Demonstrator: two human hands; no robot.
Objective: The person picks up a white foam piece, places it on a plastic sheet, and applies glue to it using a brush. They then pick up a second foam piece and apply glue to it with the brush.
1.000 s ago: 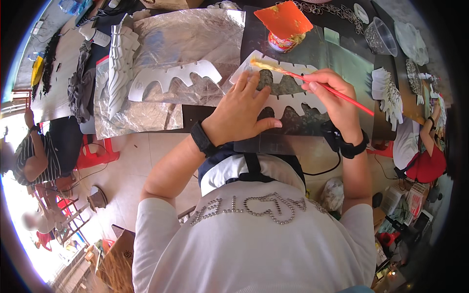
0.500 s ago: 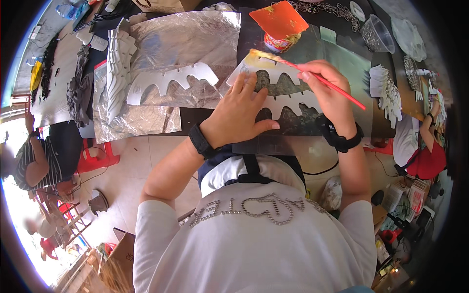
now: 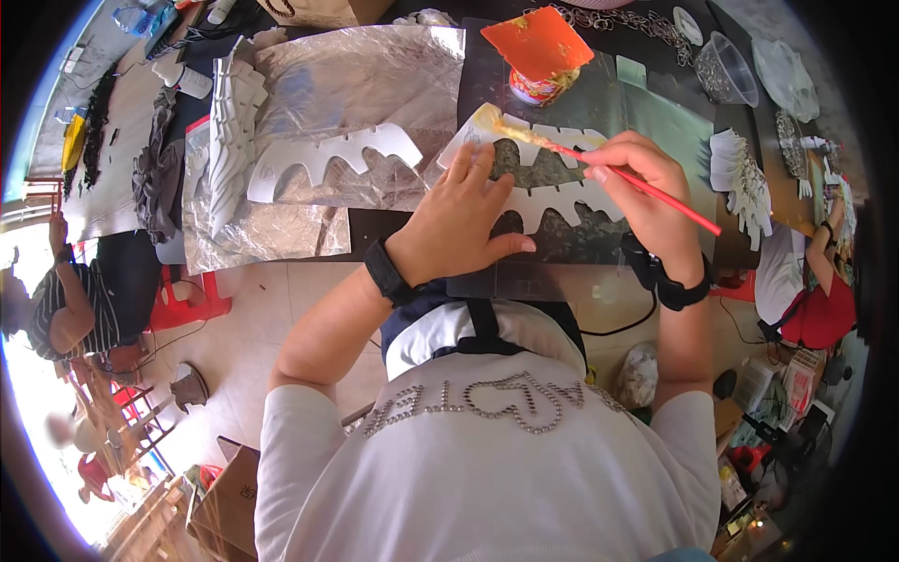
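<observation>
My left hand point(image 3: 456, 214) lies flat with fingers spread, its fingertips on the near-left end of a white scalloped cut-out piece point(image 3: 465, 136). In my right hand point(image 3: 646, 181) is a thin red-handled brush point(image 3: 613, 169), pinched near the middle of its handle. Its bristles, coated in yellowish paste, touch the upper edge of that piece, and a yellow smear shows at the piece's far-left corner. A second white scalloped piece point(image 3: 552, 199) lies just nearer to me on the dark, glossy surface. Beyond the brush stands a red tin point(image 3: 531, 91) with an orange square point(image 3: 537, 42) on top, both smeared with paste.
Left of my hands, another white scalloped piece point(image 3: 323, 157) lies on a silver foil sheet point(image 3: 375, 80), beside stacked white pleated pieces point(image 3: 229, 140). White layered pieces point(image 3: 740, 178), a clear tub point(image 3: 726, 70) and metal chains point(image 3: 646, 23) are at right. Other people sit at both sides.
My right hand has shifted right and slightly nearer, drawing the brush tip along the piece's upper edge. More yellow paste shows at the far-left corner. My left hand stays in place.
</observation>
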